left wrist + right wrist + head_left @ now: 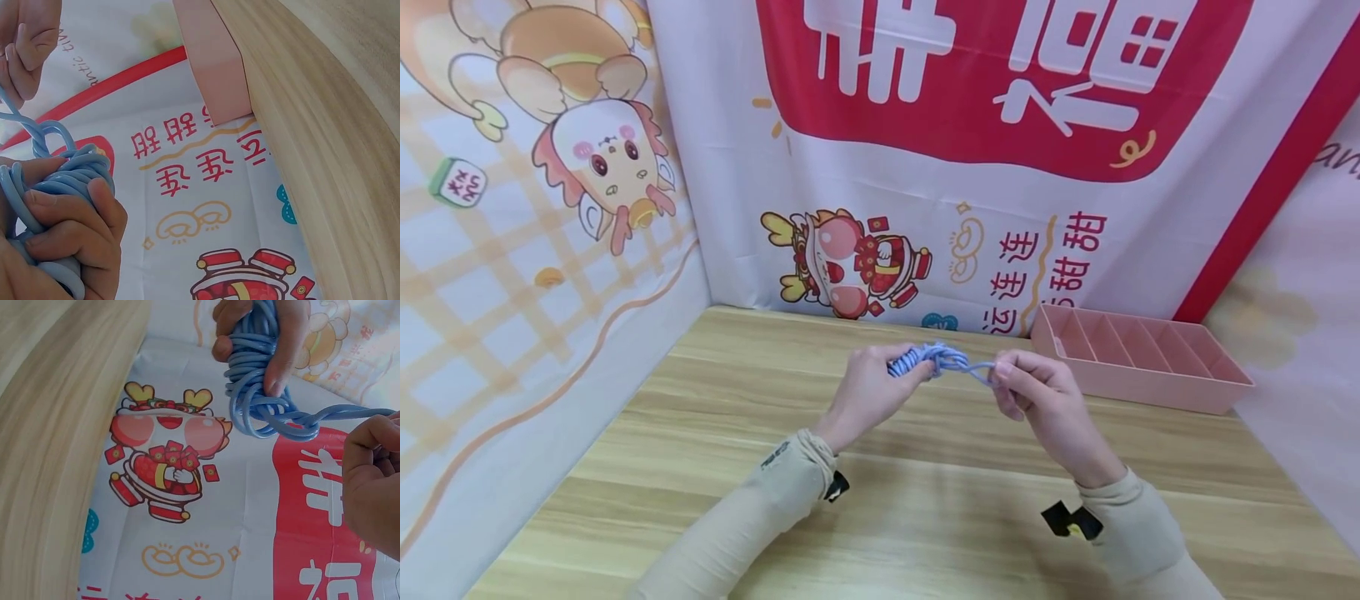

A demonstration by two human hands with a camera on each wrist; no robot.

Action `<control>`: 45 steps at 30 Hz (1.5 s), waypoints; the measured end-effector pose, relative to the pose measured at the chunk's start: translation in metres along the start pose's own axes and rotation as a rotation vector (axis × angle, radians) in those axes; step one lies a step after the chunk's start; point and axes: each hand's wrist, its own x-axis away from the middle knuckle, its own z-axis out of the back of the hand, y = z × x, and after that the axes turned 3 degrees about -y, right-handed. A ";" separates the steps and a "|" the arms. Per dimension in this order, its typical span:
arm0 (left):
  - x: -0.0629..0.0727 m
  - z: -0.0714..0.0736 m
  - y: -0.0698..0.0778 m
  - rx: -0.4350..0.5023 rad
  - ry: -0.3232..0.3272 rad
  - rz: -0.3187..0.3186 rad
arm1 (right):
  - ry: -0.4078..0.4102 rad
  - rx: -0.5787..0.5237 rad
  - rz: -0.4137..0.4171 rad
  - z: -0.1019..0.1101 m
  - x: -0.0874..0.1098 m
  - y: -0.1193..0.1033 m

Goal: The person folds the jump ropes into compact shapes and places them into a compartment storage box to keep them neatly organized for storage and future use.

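Note:
A glossy light-blue cord [951, 358], coiled and wrapped into a bundle, is held up above the wooden table. My left hand [872, 385] grips the wrapped part, with its fingers curled round the coils. My right hand [1047, 408] pinches a thin length of cord that runs out from the bundle's right end. Between the hands this length is stretched nearly straight. In the right wrist view, the coils [253, 381] are wound side by side, with loose loops at the lower end. The left wrist view shows the left fingers [75, 231] closed over the cord.
A pink divided tray [1157, 383] stands at the back right of the wooden table [880, 517]. A printed white and red cloth [887, 175] hangs behind it, and a cartoon-printed cloth [535, 275] lines the left side.

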 end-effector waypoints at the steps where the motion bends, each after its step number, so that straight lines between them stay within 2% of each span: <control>1: 0.000 0.000 0.000 -0.003 0.000 0.001 | 0.000 -0.016 0.000 0.000 0.000 -0.001; 9: 0.003 -0.002 -0.001 -0.024 0.008 0.029 | -0.004 -0.119 0.026 0.001 0.000 -0.005; 16: 0.004 -0.004 0.003 -0.031 -0.005 0.029 | 0.001 -0.164 0.032 0.003 0.001 -0.011; 27: 0.005 -0.010 0.008 -0.087 -0.037 0.023 | 0.063 -0.248 0.041 0.012 0.005 -0.020; 30: 0.006 -0.011 0.009 -0.082 -0.044 0.010 | 0.071 -0.261 0.052 0.014 0.005 -0.022; 36: 0.009 -0.013 0.011 -0.058 -0.065 0.051 | 0.058 -0.327 0.051 0.017 0.005 -0.023; 40: 0.010 -0.012 0.012 -0.059 -0.067 0.041 | 0.065 -0.363 0.069 0.020 0.005 -0.024; 45: 0.009 -0.012 0.014 -0.053 -0.079 0.031 | 0.075 -0.343 0.096 0.023 0.005 -0.026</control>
